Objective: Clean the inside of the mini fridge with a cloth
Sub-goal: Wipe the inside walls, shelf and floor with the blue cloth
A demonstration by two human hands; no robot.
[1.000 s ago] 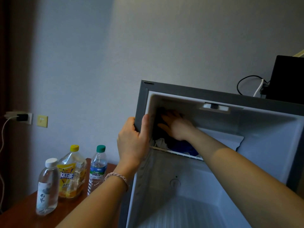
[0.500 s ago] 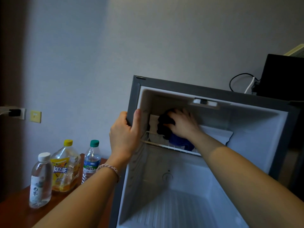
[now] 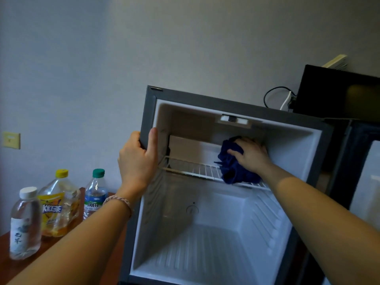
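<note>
The open mini fridge (image 3: 205,99) has a grey frame and a white inside. A white wire shelf (image 3: 191,168) crosses its upper part. My right hand (image 3: 251,154) reaches into the upper right corner and holds a crumpled dark blue cloth (image 3: 232,167) against the back wall above the shelf. The cloth hangs down onto the shelf's right end. My left hand (image 3: 137,161) grips the fridge's left front edge, thumb inside the frame. The lower compartment holds nothing.
Three drink bottles stand on a brown table (image 3: 51,249) left of the fridge: a white-capped one (image 3: 24,223), a yellow-capped tea bottle (image 3: 58,204), a green-capped water bottle (image 3: 95,194). A black box (image 3: 337,95) with cables sits on top right. The fridge door (image 3: 366,177) stands open at right.
My right hand has slid the cloth from the upper left of the fridge across to the upper right corner. My left hand keeps its grip on the frame.
</note>
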